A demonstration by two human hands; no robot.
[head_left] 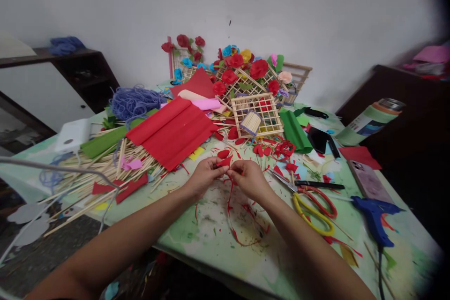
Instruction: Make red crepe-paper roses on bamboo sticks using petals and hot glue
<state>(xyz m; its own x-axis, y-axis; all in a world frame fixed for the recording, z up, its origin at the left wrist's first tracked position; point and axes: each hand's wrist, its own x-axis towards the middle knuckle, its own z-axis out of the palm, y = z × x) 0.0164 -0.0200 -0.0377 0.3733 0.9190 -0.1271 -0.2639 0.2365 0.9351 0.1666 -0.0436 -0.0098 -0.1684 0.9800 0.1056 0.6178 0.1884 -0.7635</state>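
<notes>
Both hands meet over the green painted table [197, 239]: the left hand [204, 176] and right hand [248, 179] pinch a small red paper petal piece [224, 162] between the fingertips, just in front of the folded red crepe paper sheet [174, 131]. Judging by this, the flower is barely begun; loose red petals [281, 149] lie to the sheet's right. Behind the sheet, finished paper roses fill a wooden lattice frame [246, 77]. A small stick-built crate [258, 115] holds a bundle of sticks.
</notes>
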